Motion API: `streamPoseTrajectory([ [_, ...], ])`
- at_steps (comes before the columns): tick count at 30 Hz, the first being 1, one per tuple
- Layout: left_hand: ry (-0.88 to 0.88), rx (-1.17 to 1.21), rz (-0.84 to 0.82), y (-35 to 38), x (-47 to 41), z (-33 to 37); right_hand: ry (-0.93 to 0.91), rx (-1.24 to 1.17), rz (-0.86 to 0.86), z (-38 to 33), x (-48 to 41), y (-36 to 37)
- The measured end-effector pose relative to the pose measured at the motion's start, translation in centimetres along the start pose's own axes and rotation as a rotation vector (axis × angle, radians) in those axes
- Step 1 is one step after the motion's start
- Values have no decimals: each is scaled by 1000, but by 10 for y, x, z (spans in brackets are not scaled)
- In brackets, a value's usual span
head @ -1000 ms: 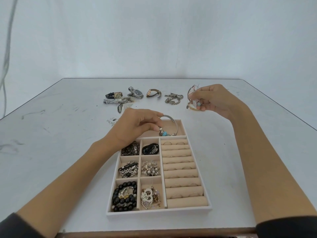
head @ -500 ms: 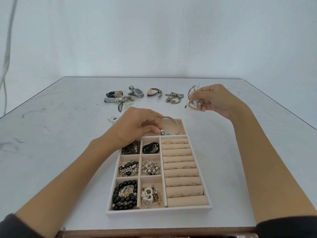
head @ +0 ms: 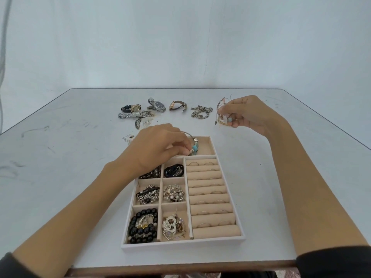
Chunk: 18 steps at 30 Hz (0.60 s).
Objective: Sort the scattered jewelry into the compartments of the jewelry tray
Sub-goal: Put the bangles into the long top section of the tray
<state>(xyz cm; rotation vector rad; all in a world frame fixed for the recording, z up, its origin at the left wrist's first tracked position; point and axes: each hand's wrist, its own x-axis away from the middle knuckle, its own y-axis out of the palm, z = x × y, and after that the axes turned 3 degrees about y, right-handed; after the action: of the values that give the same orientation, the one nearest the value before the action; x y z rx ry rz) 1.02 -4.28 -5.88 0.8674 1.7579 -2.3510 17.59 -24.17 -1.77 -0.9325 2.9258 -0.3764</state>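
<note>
So the left hand (head: pixel 160 145) has its fingertips pinched on a silver bangle (head: pixel 195 147) with turquoise beads, right over the long compartment at the 12 o'clock end of the tray (head: pixel 180 244). Can't tell if it touches the bottom. The right hand (head: pixel 247 115) is at about 1 o'clock from the tray, fingers curled round a bunch of thin bracelets (head: pixel 221 115). Loose watches (head: pixel 156 106) and a chain (head: pixel 201 113) sit further out at 12. Rings (head: pixel 208 192) are tucked in the rolls on the 3 o'clock side.
</note>
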Motion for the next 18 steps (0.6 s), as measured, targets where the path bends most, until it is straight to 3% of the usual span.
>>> streamPoseTrajectory([
  [11, -224, 542, -51, 7, -4, 14, 1, 19, -10, 1, -1, 3],
  [18, -281, 338, 6, -3, -1, -9, 4, 35, -18, 1, -1, 4],
])
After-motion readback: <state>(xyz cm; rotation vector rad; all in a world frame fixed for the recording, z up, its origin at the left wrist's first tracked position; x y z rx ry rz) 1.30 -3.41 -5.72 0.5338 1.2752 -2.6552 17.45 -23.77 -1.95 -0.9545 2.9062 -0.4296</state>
